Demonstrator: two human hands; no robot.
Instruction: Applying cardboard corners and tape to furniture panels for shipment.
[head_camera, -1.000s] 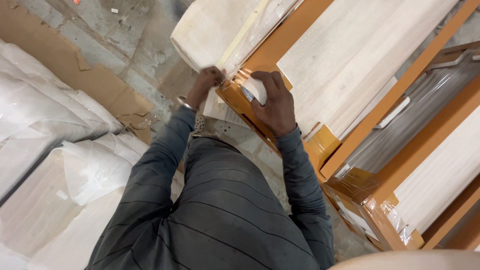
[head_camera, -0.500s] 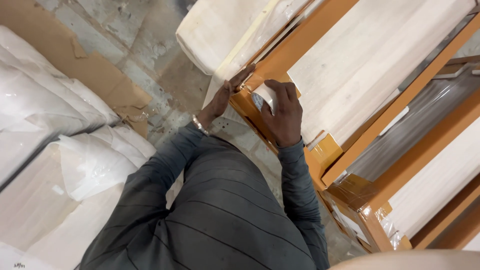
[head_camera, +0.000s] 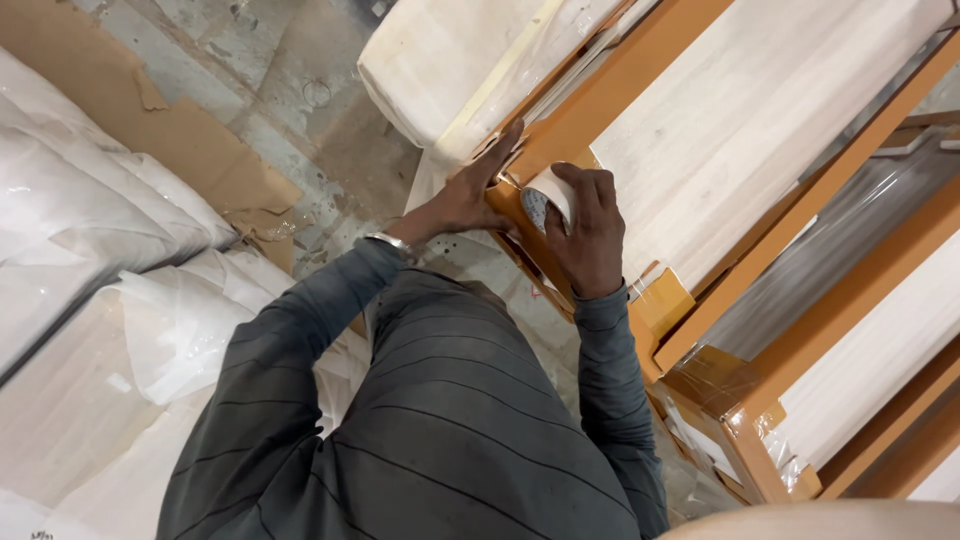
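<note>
Right hand (head_camera: 590, 235): seen curled around a white tape roll (head_camera: 548, 200), fingers closed over its top; the roll was held against the corner of an orange frame.
Left hand (head_camera: 470, 195): laid flat with fingers stretched out, pressed against the orange frame end just beside the roll; nothing was gripped in it.
Tape roll: white, with a speckled inner face turned toward the camera; it was located at the near end of the orange frame, between the two hands.
Orange frame (head_camera: 620, 85): a long orange-wrapped edge piece running diagonally up to the right, bordering a pale wood-grain panel (head_camera: 760, 120).
Other packed panels (head_camera: 880, 340): more pale panels with orange edging and clear wrap were stacked to the right, lower in the view.
Wrist: a metal band (head_camera: 388, 242) was worn on the left wrist.
Clothing: a dark grey striped sleeve (head_camera: 300, 340) was noted on the left arm.
Floor (head_camera: 290, 90): bare, stained concrete, with a sheet of brown cardboard (head_camera: 140, 130) lying on it.
White wrapped bundles (head_camera: 90, 260): piled at the left, in plastic sheeting, well apart from the hands.
Pale padded bundle (head_camera: 440, 60): resting above the left hand, touching the frame stack.
</note>
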